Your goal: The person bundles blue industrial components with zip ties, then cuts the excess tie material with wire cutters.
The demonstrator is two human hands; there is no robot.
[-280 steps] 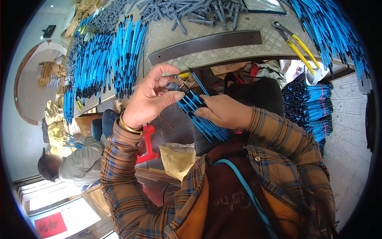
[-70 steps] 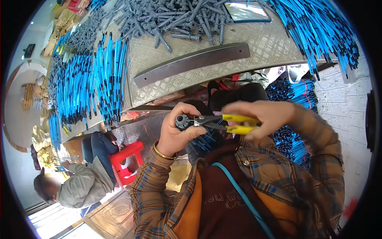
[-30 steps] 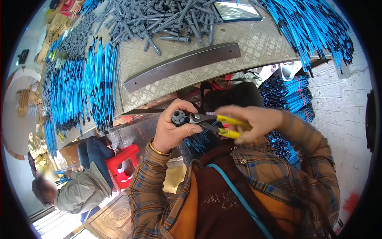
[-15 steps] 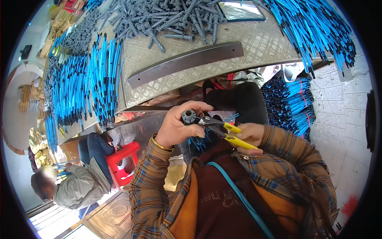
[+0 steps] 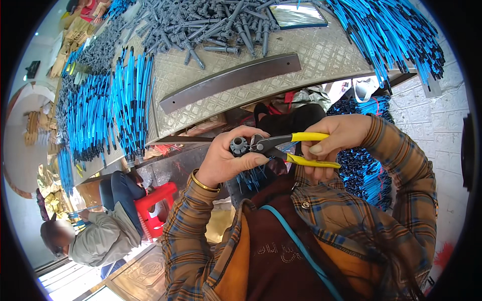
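My left hand [image 5: 221,158] is closed round a grey plastic part [image 5: 239,146], whose round, ribbed end with a hole in it shows between thumb and fingers. My right hand [image 5: 341,140] grips the yellow handles of a pair of cutting pliers [image 5: 310,136], which lie almost level. Their dark metal jaws reach the grey part beside my left fingertips, and the handles stand apart. Exactly what sits between the jaws is hard to make out. A few thin blue strands [image 5: 247,179] hang below my left hand.
Beyond my hands is a patterned table [image 5: 326,55] bearing a dark metal bar [image 5: 231,83], a heap of grey plastic parts [image 5: 201,25] and blue rods [image 5: 384,35]. More blue rods [image 5: 90,113] lie leftward. A person [image 5: 103,236] sits by a red stool [image 5: 153,205].
My right hand has moved up and to the right, swinging the pliers from a slant to nearly level. The handles are spread wider. My left hand has stayed almost in place.
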